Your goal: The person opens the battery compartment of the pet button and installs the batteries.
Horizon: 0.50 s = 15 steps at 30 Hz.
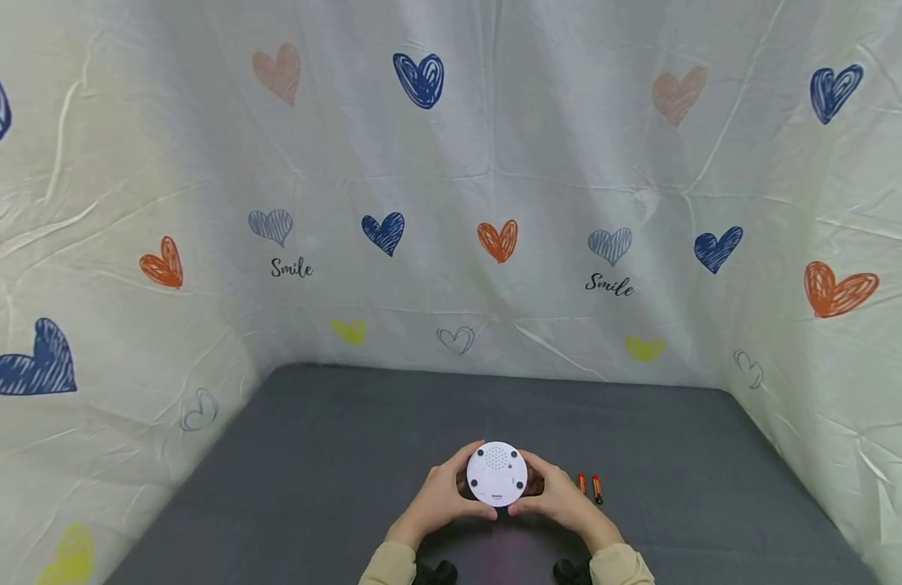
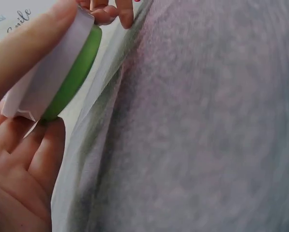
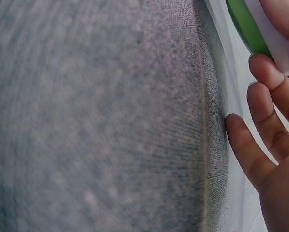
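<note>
Left hand (image 1: 442, 491): fingers gripping round white-and-green plastic device (image 1: 497, 479)
Right hand (image 1: 566, 497): fingers likewise gripping
Red-and-gold cylindrical batteries (image 1: 596, 487): right of device

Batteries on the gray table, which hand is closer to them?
Right. The right hand, on the right of the white device, is just left of the batteries; the left hand holds the device's left side, farther away.

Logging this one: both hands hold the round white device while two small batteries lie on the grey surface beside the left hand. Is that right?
Not quite: the head view shows the two small batteries on the grey surface beside the right hand, not the left hand. Both hands do hold the round white device.
</note>
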Available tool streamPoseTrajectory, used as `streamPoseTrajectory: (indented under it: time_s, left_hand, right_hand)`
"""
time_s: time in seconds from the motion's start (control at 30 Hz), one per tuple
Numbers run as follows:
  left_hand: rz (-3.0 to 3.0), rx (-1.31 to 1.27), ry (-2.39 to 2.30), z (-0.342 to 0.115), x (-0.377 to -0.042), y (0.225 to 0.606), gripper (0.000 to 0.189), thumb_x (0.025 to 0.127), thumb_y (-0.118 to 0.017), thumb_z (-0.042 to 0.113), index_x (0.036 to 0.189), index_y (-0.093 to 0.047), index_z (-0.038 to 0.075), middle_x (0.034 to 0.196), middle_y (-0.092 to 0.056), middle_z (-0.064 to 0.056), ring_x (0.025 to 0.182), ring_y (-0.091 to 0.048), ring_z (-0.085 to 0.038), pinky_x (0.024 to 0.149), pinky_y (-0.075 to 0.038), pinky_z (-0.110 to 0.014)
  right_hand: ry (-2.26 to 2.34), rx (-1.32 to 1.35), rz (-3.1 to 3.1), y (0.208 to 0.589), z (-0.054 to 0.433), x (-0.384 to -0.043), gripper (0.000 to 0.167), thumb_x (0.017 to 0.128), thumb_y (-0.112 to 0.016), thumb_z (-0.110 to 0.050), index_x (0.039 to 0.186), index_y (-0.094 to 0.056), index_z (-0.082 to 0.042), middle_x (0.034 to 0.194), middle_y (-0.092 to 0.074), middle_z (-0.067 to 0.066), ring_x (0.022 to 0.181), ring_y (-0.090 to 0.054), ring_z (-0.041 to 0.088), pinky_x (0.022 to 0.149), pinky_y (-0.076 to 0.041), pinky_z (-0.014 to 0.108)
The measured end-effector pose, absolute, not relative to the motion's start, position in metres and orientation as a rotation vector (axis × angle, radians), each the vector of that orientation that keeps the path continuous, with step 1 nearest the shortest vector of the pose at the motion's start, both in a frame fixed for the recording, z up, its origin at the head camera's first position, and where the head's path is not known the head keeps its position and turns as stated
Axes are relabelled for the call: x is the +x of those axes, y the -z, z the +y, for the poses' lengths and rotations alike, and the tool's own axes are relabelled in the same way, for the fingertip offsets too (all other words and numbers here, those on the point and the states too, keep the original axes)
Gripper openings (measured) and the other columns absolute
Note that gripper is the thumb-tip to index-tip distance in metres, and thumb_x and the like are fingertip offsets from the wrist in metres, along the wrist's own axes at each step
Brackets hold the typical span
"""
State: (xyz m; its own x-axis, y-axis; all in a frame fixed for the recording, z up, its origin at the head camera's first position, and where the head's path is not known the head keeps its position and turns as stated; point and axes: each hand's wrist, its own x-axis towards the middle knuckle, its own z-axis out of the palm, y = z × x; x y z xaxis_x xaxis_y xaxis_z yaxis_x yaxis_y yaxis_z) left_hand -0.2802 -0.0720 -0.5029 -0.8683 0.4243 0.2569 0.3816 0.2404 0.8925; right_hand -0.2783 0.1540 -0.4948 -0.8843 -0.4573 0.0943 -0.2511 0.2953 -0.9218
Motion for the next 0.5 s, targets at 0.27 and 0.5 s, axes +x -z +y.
streamPoseTrajectory:
  time_s: [0.27, 0.5]
  left_hand:
    - [2.358, 0.777, -1.812, -0.072, -0.267, 0.491, 0.089, 0.064, -0.086, 0.013, 0.139, -0.039, 0.005, 0.132, -0.048, -0.012, 0.115, -0.051, -0.023, 0.087, -0.049, -0.028]
    - [2.382, 0.765, -1.837, -0.072, -0.280, 0.514, 0.092, 0.063, -0.087, 0.019, 0.140, -0.039, 0.006, 0.133, -0.047, -0.009, 0.117, -0.050, -0.020, 0.089, -0.047, -0.026]
  right_hand:
    - [1.528, -0.675, 2.442, 0.497, 0.152, -0.280, 0.083, 0.068, -0.084, -0.017, 0.138, -0.041, -0.004, 0.098, -0.060, 0.002, 0.078, -0.055, 0.016, 0.064, -0.047, 0.025]
    - [1.469, -0.659, 2.488, 0.499, 0.151, -0.281, 0.088, 0.067, -0.084, -0.021, 0.138, -0.039, 0.000, 0.097, -0.060, 0.001, 0.081, -0.056, 0.017, 0.068, -0.049, 0.028]
